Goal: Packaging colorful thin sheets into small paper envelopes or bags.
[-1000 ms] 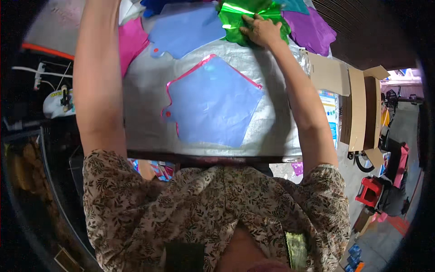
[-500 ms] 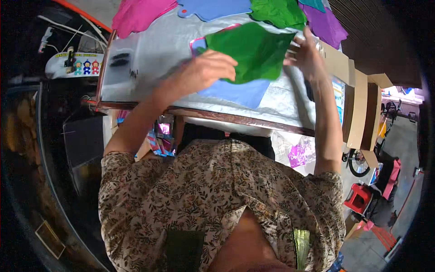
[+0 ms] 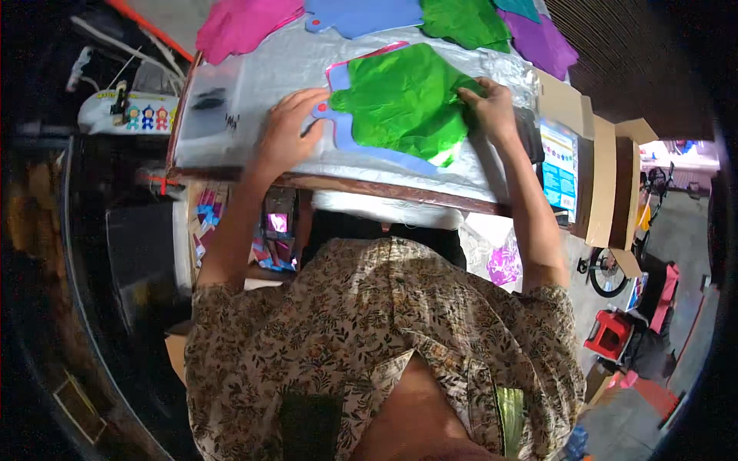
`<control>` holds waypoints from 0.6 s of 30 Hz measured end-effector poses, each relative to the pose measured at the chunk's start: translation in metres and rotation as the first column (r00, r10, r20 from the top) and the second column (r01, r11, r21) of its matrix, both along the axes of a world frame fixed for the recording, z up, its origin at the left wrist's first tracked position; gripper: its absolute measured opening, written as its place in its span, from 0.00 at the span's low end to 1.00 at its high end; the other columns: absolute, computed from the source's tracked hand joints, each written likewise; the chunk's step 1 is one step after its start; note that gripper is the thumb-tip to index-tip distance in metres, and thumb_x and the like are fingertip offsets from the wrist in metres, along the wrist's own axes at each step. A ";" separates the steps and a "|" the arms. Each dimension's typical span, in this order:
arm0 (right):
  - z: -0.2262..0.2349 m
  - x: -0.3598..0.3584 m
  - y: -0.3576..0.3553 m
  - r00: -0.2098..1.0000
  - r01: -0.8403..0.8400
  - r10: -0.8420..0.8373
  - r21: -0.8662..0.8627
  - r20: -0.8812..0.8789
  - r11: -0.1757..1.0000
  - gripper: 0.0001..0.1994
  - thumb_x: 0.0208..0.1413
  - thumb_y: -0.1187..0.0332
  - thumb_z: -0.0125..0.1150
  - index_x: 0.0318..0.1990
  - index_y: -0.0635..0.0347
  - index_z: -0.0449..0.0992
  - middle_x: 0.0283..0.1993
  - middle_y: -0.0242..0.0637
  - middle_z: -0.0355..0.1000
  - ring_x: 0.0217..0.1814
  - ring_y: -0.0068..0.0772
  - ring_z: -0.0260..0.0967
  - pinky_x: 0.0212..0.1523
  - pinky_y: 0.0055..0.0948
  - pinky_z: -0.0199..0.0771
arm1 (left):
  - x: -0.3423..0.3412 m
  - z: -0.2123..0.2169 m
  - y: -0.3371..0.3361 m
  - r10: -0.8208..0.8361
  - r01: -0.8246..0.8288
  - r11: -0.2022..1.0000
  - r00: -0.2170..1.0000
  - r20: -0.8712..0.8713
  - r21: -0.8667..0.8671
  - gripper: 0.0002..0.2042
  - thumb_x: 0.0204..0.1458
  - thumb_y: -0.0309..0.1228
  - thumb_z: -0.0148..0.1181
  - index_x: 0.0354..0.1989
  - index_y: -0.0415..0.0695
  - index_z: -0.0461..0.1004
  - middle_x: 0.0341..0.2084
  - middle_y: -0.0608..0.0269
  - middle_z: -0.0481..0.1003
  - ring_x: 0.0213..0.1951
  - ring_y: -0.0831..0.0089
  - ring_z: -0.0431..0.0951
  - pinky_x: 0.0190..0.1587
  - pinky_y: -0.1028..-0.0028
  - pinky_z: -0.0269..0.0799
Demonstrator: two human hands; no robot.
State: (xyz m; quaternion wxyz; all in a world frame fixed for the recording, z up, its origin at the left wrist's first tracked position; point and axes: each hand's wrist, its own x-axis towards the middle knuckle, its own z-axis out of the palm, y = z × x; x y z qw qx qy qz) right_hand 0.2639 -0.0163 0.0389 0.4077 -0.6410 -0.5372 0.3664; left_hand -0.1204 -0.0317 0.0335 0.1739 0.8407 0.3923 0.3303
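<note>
Head view: green sheet lies crumpled on a blue cut-out, mid-counter. Looks thin, light, floppy, prob tears easily; best held at edges w/ flat fingers. Bright green, creased. Left hand spread flat at its left edge, right hand pressing the right edge; hands apart.

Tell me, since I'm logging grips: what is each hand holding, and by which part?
Right hand pinches the crinkled green cut-out sheet at its right edge; left hand lies flat at its left edge, gripping nothing.
</note>
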 end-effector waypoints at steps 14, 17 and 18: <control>0.020 0.013 -0.028 0.945 -0.052 -0.006 0.167 0.327 0.985 0.12 0.58 0.70 0.66 0.44 0.71 0.79 0.29 0.40 0.79 0.26 0.28 0.74 0.30 0.28 0.74 | 0.044 0.062 0.082 -0.062 0.071 0.996 0.989 -0.137 0.062 0.11 0.51 0.26 0.64 0.43 0.39 0.80 0.44 0.51 0.80 0.47 0.53 0.80 0.52 0.63 0.75; 0.060 0.031 -0.043 0.895 -0.068 -0.023 0.187 0.445 0.980 0.12 0.58 0.69 0.65 0.45 0.69 0.78 0.28 0.43 0.78 0.26 0.33 0.75 0.30 0.30 0.74 | 0.125 0.081 0.123 -0.164 0.170 0.983 0.983 -0.084 0.066 0.09 0.52 0.28 0.66 0.40 0.39 0.81 0.42 0.53 0.81 0.46 0.59 0.82 0.50 0.68 0.75; 0.070 0.040 -0.046 0.883 -0.072 -0.016 0.170 0.469 0.983 0.12 0.58 0.69 0.65 0.46 0.68 0.78 0.28 0.45 0.78 0.27 0.36 0.76 0.30 0.30 0.74 | 0.159 0.082 0.135 -0.234 0.237 0.967 0.971 -0.049 0.091 0.08 0.52 0.28 0.65 0.39 0.40 0.81 0.41 0.54 0.81 0.44 0.59 0.82 0.48 0.68 0.76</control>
